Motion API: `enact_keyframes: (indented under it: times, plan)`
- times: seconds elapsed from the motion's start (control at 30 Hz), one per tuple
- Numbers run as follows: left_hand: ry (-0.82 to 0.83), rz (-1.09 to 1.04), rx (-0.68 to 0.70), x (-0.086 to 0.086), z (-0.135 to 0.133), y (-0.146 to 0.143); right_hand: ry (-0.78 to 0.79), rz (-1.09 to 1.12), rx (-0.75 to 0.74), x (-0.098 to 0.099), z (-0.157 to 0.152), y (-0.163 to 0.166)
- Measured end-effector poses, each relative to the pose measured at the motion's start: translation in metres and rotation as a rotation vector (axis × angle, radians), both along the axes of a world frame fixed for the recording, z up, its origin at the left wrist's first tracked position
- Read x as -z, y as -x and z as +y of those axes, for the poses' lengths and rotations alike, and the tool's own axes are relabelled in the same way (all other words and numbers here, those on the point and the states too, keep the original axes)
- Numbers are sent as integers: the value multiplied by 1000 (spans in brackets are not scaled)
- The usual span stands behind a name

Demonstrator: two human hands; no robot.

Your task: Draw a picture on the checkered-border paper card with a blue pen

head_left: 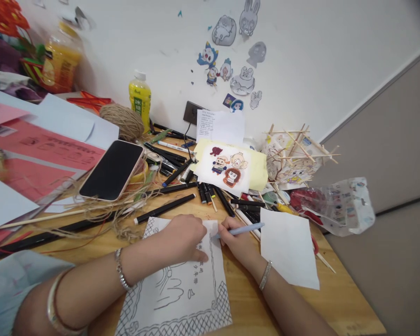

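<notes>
A sheet of white drawing paper (175,298) lies on the table, bearing a cross-hatched border, wavy lines, a drawn figure and handwritten characters. My left hand (184,238) rests on its upper part, fingers bent and thumb stretched apart, pressing the sheet. Some of the drawing is covered by that hand and forearm. At the sheet's upper right edge, my right hand (233,240) grips a pale blue-lilac pen (247,228), its tip end low at the paper. Just right of this hand lies a blank white sheet (289,249).
Several black markers (164,208) are strewn behind the drawing. A phone (112,170), twine ball (122,121) and yellow bottle (140,100) stand to the left. Coloured character drawings (227,168) lie ahead. A stick-framed paper lantern (297,154) and plastic bag (350,207) sit at right.
</notes>
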State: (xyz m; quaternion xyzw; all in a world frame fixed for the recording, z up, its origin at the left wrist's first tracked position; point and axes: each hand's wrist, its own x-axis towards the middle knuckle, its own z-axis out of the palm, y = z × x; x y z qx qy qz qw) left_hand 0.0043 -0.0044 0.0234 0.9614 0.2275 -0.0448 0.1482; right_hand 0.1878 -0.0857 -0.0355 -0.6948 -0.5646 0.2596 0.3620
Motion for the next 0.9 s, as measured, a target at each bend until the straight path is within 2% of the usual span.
enact_keyframes:
  times: [0.1,0.3,0.37,0.47,0.57,0.7,0.77,0.83,0.9]
  plan:
    - [-7,-17,17,2,0,1,-28,60,18,2,-1,0]
    - [35,-74,124,6,4,3,-211,192,205,-3,-1,0]
    - [48,-124,92,6,8,1,-265,251,241,-6,0,-1]
    - [-58,-172,1,8,16,-1,-319,296,259,-9,3,-2]
    - [-125,-128,-65,9,20,-1,-351,309,283,-12,4,-5]
    - [-24,-92,-89,6,21,1,-420,349,355,-18,6,-8]
    - [44,-116,-151,3,22,3,-456,399,384,-21,7,-12]
    - [117,-186,-234,3,27,4,-504,437,405,-25,9,-17]
    - [209,-315,-249,5,35,6,-559,468,402,-27,10,-24]
